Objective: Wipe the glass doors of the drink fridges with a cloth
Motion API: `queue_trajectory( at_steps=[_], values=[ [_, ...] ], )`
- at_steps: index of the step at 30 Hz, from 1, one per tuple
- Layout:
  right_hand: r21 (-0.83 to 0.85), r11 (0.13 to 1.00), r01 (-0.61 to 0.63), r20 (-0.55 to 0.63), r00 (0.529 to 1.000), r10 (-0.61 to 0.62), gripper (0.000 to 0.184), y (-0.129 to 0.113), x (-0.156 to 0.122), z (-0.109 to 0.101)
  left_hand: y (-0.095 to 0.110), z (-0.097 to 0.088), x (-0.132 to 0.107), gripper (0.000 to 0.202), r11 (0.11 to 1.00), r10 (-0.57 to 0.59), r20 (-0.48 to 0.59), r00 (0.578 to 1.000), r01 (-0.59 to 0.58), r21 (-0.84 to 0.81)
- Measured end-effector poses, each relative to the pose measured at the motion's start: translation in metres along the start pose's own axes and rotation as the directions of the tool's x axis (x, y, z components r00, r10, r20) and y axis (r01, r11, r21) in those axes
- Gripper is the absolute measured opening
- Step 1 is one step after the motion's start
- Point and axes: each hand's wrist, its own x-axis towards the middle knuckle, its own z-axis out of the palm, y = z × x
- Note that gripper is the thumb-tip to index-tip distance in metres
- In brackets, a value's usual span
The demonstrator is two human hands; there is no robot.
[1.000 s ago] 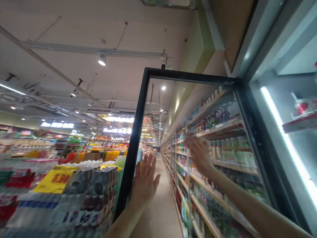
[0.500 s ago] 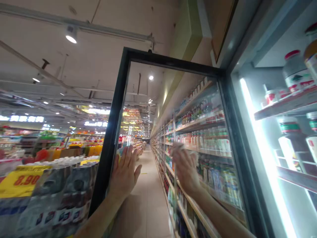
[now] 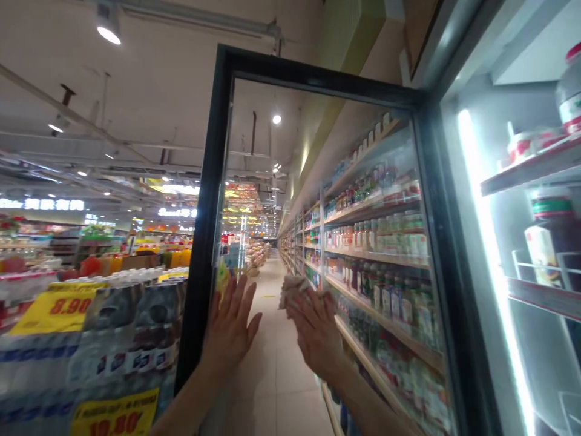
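Observation:
A glass door with a black frame [image 3: 209, 194] stands open from a lit drinks cooler. My left hand [image 3: 230, 327] rests flat against the pane beside the frame's upright, fingers spread and holding nothing. Under the fingers of my right hand [image 3: 316, 339] is a crumpled pale cloth [image 3: 295, 289], pressed to the glass near the middle of the pane. The palm side of this hand is hidden. Through or in the glass, shelves of bottles [image 3: 399, 297] show behind my right hand.
To the right are lit cooler shelves [image 3: 535, 163] with bottles. Shrink-wrapped bottle packs [image 3: 122, 357] with a yellow price sign [image 3: 57, 307] stand close on the left. A tiled aisle floor [image 3: 263, 363] shows through the pane.
My right hand has moved left and a little down across the glass with the cloth. My left hand stays near the frame. The view has tilted slightly downward.

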Motion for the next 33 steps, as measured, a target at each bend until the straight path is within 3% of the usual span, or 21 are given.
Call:
queue_trajectory(
  at_steps=[1, 3, 5, 6, 7, 10, 12, 14, 15, 17, 18, 19, 20, 21, 23, 25, 26, 28, 31, 32, 33],
  values=[
    [-0.014, 0.999, -0.037, -0.001, 0.999, 0.037, 0.055, 0.004, -0.009, -0.001, 0.0, -0.001, -0.003, 0.065, 1.0, 0.007, 0.011, 1.0, -0.007, 0.0],
    [-0.074, 0.965, -0.253, -0.135, 0.961, 0.242, 0.055, 0.029, -0.024, -0.007, 0.002, -0.004, -0.015, 0.065, 1.0, 0.014, 0.041, 0.999, -0.014, 0.008],
    [-0.082, 0.867, -0.492, -0.327, 0.835, 0.443, 0.055, 0.048, -0.03, -0.01, 0.006, -0.007, -0.029, 0.066, 0.999, 0.023, 0.058, 0.998, -0.025, 0.027],
    [-0.071, 0.831, -0.552, -0.382, 0.785, 0.489, 0.055, 0.048, -0.03, -0.008, 0.008, -0.008, -0.036, 0.066, 0.999, 0.03, 0.059, 0.998, -0.033, 0.036],
    [-0.069, 0.835, -0.546, -0.38, 0.788, 0.484, 0.055, 0.04, -0.029, -0.006, 0.01, -0.008, -0.041, 0.065, 0.998, 0.04, 0.057, 0.998, -0.042, 0.042],
    [-0.054, 0.976, -0.212, -0.101, 0.973, 0.205, 0.056, -0.003, -0.025, 0.003, 0.012, -0.009, -0.048, 0.064, 0.997, 0.056, 0.039, 0.998, -0.058, 0.042],
    [-0.001, 0.998, -0.056, 0.021, 0.998, 0.056, 0.053, -0.016, -0.031, 0.005, 0.011, -0.009, -0.048, 0.062, 0.997, 0.063, 0.03, 0.998, -0.064, 0.035],
    [-0.028, 0.99, -0.137, -0.043, 0.99, 0.135, 0.05, -0.002, -0.042, 0.002, 0.011, -0.01, -0.047, 0.061, 0.997, 0.069, 0.036, 0.997, -0.07, 0.032],
    [-0.056, 0.969, -0.24, -0.126, 0.965, 0.232, 0.05, 0.011, -0.047, -0.001, 0.011, -0.011, -0.046, 0.061, 0.997, 0.069, 0.041, 0.997, -0.07, 0.035],
    [-0.079, 0.881, -0.466, -0.304, 0.853, 0.424, 0.049, 0.033, -0.052, -0.005, 0.011, -0.01, -0.045, 0.061, 0.997, 0.064, 0.053, 0.997, -0.066, 0.04],
    [-0.07, 0.835, -0.545, -0.367, 0.793, 0.487, 0.049, 0.035, -0.051, -0.005, 0.011, -0.01, -0.045, 0.061, 0.997, 0.061, 0.053, 0.997, -0.063, 0.041],
    [-0.061, 0.816, -0.575, -0.39, 0.766, 0.51, 0.049, 0.03, -0.049, -0.004, 0.012, -0.009, -0.044, 0.061, 0.997, 0.058, 0.051, 0.997, -0.06, 0.041],
    [-0.059, 0.837, -0.543, -0.359, 0.794, 0.49, 0.05, 0.018, -0.047, -0.002, 0.012, -0.009, -0.042, 0.061, 0.998, 0.058, 0.045, 0.997, -0.06, 0.037],
    [-0.057, 0.889, -0.454, -0.275, 0.863, 0.423, 0.051, 0.003, -0.046, 0.001, 0.012, -0.009, -0.041, 0.061, 0.998, 0.057, 0.041, 0.998, -0.058, 0.03],
    [-0.008, 0.978, -0.207, -0.057, 0.977, 0.206, 0.052, -0.024, -0.05, 0.005, 0.013, -0.01, -0.042, 0.061, 0.999, 0.051, 0.037, 0.998, -0.051, 0.012],
    [0.023, 0.994, -0.108, 0.036, 0.994, 0.108, 0.052, -0.027, -0.067, 0.004, 0.015, -0.013, -0.051, 0.06, 0.999, 0.034, 0.063, 0.997, -0.032, -0.021],
    [-0.006, 0.988, -0.153, 0.014, 0.988, 0.153, 0.051, -0.017, -0.08, 0.0, 0.018, -0.015, -0.06, 0.059, 0.999, 0.027, 0.083, 0.996, -0.024, -0.046],
    [-0.09, 0.922, -0.377, -0.146, 0.92, 0.363, 0.049, 0.017, -0.108, -0.008, 0.023, -0.019, -0.081, 0.062, 0.995, 0.036, 0.127, 0.991, -0.024, -0.096],
    [-0.076, 0.733, -0.676, -0.34, 0.709, 0.618, 0.049, 0.045, -0.136, -0.014, 0.031, -0.021, -0.111, 0.07, 0.991, 0.049, 0.159, 0.986, -0.028, -0.127],
    [-0.068, 0.717, -0.694, -0.331, 0.693, 0.64, 0.05, 0.039, -0.139, -0.013, 0.033, -0.02, -0.117, 0.071, 0.992, 0.045, 0.162, 0.986, -0.025, -0.123],
    [-0.069, 0.75, -0.658, -0.279, 0.735, 0.618, 0.051, 0.024, -0.14, -0.009, 0.034, -0.019, -0.12, 0.07, 0.993, 0.042, 0.163, 0.986, -0.023, -0.117]
  ],
)
